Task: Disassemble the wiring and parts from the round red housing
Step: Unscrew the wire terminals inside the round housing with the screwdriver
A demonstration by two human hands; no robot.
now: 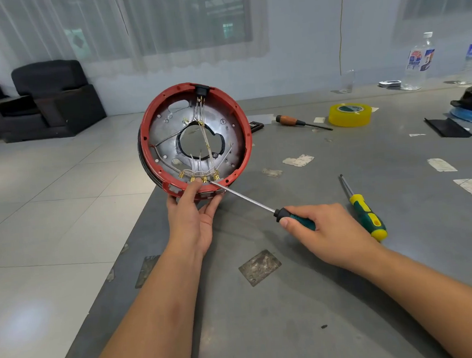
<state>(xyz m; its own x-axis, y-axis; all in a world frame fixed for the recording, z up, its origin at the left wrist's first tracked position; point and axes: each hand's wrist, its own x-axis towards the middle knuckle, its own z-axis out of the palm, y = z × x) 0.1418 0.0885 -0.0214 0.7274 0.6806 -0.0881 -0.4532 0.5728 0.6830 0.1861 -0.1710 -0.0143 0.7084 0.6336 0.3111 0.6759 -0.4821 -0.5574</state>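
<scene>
Housing (195, 138), one round red shell, stands tilted at the desk (309, 300) edge, gripped below by my left hand (194, 219). My right hand (322, 230) holds one screwdriver (259, 205), tip at four brass terminals (201, 178). Two more screwdrivers, one tape roll (349, 114), two bottles (419, 61); labels unreadable.

Left hand (192, 221): grips lower rim of round red housing (152, 129), tilted up on edge, open side facing camera; thumb on rim by brass terminals (204, 178).
Right hand (325, 229): grips green-handled screwdriver (245, 199), tip at terminals.
Wiring (206, 141): pale leads run from black socket (202, 90) at top rim to terminals.
Surface (310, 314): second screwdriver (366, 213), wooden-handled screwdriver (299, 122), yellow tape roll (349, 114).
</scene>
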